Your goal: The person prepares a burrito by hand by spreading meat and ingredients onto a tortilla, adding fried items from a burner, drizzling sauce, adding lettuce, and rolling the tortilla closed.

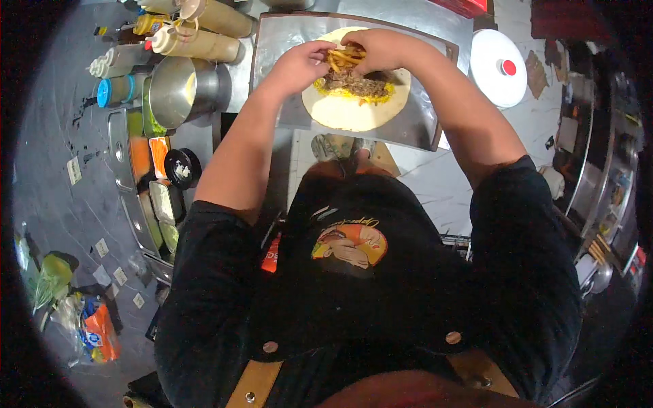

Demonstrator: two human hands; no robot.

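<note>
A large flat tortilla point(357, 115) lies on a metal tray with a dark rim point(423, 130). Across its middle runs a band of shredded meat point(357, 85) over a yellow filling point(390, 93). French fries point(344, 58) are heaped at the upper part of the band. My left hand point(302, 66) is at the left side of the fries, its fingertips touching them. From the right, my right hand point(380, 50) curves over the fries with its fingers around some of them. Parts of the fries and meat are hidden under my fingers.
At left stand squeeze bottles point(196, 43), a steel bowl point(171, 94), a blue-lidded container point(116, 91) and metal food pans point(135, 148). A black bowl point(182, 168) sits by the pans. Right of the tray is a white lid with a red knob point(495, 69). A red box point(461, 6) stands behind.
</note>
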